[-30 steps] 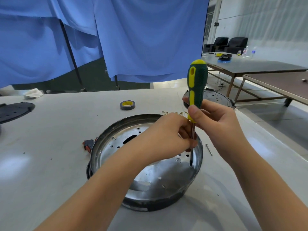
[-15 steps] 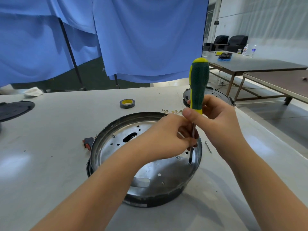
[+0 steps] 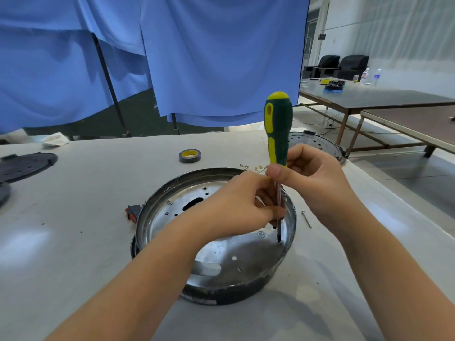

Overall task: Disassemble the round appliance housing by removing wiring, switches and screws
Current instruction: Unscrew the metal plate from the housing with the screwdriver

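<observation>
Green-yellow screwdriver [image 3: 278,134] upright in metal housing [image 3: 214,244] — right hand [image 3: 312,178] gripping handle, left hand [image 3: 236,205] pinching shaft, no legible writing.

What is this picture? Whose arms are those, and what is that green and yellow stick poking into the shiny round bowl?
The camera sits on a person's head and looks down, so the two arms are that person's own. The stick is a screwdriver. The right hand grips its handle near the bottom, and the left hand pinches its thin metal shaft to steady it. The tip stands on a spot near the inside edge of the round metal housing, part of an appliance being taken apart. The housing rests on a pale table. Around it lie a roll of tape, a loose screw, a red and black switch by the housing's left side, and some small metal bits behind it.
</observation>
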A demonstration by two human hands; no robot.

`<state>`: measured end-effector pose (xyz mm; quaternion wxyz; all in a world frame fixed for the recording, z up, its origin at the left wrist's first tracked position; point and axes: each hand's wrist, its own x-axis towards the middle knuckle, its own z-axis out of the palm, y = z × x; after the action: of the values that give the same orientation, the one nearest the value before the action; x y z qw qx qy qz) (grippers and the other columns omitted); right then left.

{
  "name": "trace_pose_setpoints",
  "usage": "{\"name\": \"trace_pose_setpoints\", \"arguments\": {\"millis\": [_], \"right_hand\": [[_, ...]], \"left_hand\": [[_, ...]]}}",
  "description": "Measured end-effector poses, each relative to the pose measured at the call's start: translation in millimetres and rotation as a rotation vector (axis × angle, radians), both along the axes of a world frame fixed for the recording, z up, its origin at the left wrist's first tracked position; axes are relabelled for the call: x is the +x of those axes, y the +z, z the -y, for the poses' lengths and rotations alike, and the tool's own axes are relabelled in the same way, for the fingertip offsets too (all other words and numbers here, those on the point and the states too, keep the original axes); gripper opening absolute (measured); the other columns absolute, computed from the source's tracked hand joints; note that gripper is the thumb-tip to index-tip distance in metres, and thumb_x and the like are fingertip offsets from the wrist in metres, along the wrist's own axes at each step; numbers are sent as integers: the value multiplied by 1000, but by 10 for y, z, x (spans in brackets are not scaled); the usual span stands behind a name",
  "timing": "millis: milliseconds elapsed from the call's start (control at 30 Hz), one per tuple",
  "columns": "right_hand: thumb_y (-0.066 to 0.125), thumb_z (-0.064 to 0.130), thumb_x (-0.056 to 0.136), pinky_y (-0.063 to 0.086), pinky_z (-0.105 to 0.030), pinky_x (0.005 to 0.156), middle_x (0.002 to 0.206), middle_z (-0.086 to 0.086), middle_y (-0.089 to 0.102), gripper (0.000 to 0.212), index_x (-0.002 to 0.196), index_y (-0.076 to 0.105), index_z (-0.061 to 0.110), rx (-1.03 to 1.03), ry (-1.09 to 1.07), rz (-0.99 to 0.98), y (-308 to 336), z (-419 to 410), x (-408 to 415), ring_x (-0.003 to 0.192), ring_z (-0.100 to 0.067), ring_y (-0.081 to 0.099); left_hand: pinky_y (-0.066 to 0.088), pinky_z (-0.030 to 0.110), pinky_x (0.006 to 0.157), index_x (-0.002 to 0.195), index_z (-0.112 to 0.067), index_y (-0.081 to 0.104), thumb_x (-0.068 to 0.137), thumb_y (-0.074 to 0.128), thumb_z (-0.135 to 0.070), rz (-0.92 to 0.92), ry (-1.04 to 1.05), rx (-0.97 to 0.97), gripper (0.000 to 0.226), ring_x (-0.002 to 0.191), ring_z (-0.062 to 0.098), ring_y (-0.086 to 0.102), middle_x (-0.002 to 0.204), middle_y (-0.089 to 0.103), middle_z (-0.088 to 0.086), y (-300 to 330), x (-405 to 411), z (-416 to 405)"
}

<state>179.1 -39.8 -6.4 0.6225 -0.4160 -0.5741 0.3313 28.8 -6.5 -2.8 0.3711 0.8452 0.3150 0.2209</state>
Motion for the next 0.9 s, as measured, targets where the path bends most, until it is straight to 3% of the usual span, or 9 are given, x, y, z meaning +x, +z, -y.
{"name": "trace_pose_setpoints", "arguments": {"millis": [100, 200, 333, 400, 533, 633, 733, 800, 900], "right_hand": [[70, 26, 73, 56, -25, 78, 91, -7, 74, 18, 89, 71, 17, -36, 169, -9, 5, 28, 79, 91, -20, 70], [57, 27, 84, 53, -23, 83, 106, -9, 72, 23, 99, 74, 20, -101, 295, -12, 8, 41, 128, 107, -22, 65], [47, 23, 90, 52, -26, 85, 106, -5, 71, 30, 100, 74, 16, -156, 410, -123, -7, 19, 126, 112, -22, 63], [44, 22, 90, 53, -28, 85, 111, -1, 70, 32, 97, 75, 14, -163, 451, -179, -24, 7, 116, 112, -19, 62], [43, 24, 91, 53, -31, 87, 116, 2, 68, 34, 103, 74, 17, -164, 471, -215, -59, -10, 97, 113, -18, 62], [58, 36, 84, 53, -29, 84, 113, -5, 70, 34, 108, 71, 17, -169, 442, -223, -65, -23, 81, 111, -19, 63], [85, 46, 56, 56, -34, 83, 97, -4, 72, 60, 101, 67, 11, -130, 334, -268, -76, -45, 72, 102, -20, 66], [92, 46, 39, 55, -40, 87, 89, -5, 72, 73, 97, 64, 9, -110, 235, -262, -82, -57, 62, 93, -23, 66], [92, 47, 37, 54, -42, 88, 88, -7, 72, 64, 87, 70, 14, -97, 177, -219, -90, -58, 70, 90, -26, 66]], "left_hand": [[59, 34, 70, 81, -17, 63, 84, 70, -12, 4, 3, -2, 9, 69, 14, 71, 80, 71, 5, 11, -8, 13], [59, 33, 70, 79, -16, 63, 82, 72, -17, 8, 5, -11, 10, 72, 16, 70, 81, 71, 7, 18, -8, 23], [59, 34, 75, 96, -7, 67, 84, 70, -13, 40, -32, -121, 14, 82, 24, 70, 91, 72, 13, 19, -11, 17], [59, 31, 78, 103, -5, 67, 89, 64, -8, 67, -67, -194, 15, 87, 20, 71, 98, 74, 12, 18, -14, 21], [59, 25, 74, 93, -11, 70, 91, 59, -3, 85, -56, -248, 13, 83, 12, 73, 87, 76, 1, 10, -15, 11], [60, 25, 69, 83, -17, 69, 91, 60, -4, 88, -30, -230, 17, 80, 14, 73, 79, 75, -3, 2, 4, 10], [59, 24, 65, 85, -16, 68, 90, 60, -7, 78, -24, -199, 13, 80, 17, 73, 81, 75, 1, -8, 30, 16], [59, 24, 62, 87, -14, 67, 90, 61, -8, 72, -20, -191, 9, 78, 16, 73, 81, 74, 2, -11, 34, 14], [58, 23, 58, 85, -13, 67, 89, 63, -9, 68, -6, -186, 7, 75, 16, 73, 78, 72, 1, -8, 30, 7]]}}
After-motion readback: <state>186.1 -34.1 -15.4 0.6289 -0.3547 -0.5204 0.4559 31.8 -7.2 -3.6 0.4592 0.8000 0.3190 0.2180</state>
